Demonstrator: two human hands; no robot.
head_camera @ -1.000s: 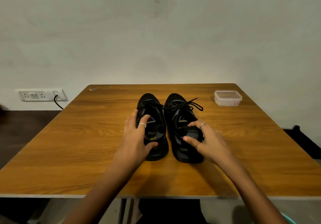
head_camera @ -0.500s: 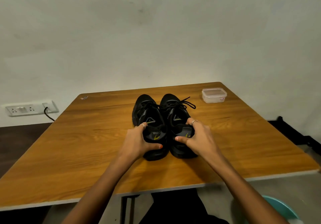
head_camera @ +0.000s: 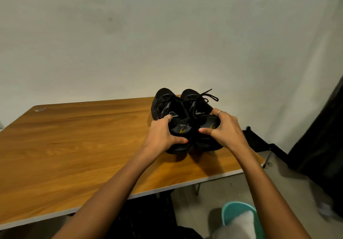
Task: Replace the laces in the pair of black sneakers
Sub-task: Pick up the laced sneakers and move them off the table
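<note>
Two black sneakers stand side by side, heels toward me, over the right part of the wooden table point(head_camera: 74, 146). My left hand point(head_camera: 163, 136) grips the heel of the left sneaker point(head_camera: 167, 105), thumb across its back. My right hand point(head_camera: 224, 129) grips the heel of the right sneaker point(head_camera: 198, 105), whose black laces point(head_camera: 207, 95) are tied in a loose bow near the toe. The toes look tilted up off the table, with a shadow below the heels.
A teal tub point(head_camera: 239, 220) with something white in it sits on the floor at the lower right. A dark folded stand point(head_camera: 263, 142) and a black object point(head_camera: 324, 127) stand to the right of the table. A small scrap point(head_camera: 39, 109) lies at the far left corner.
The view has swung left and the sneakers now sit toward the table's right end, pressed together and raised at the toes. Both hands have tightened round the heels. The plastic box has left the view.
</note>
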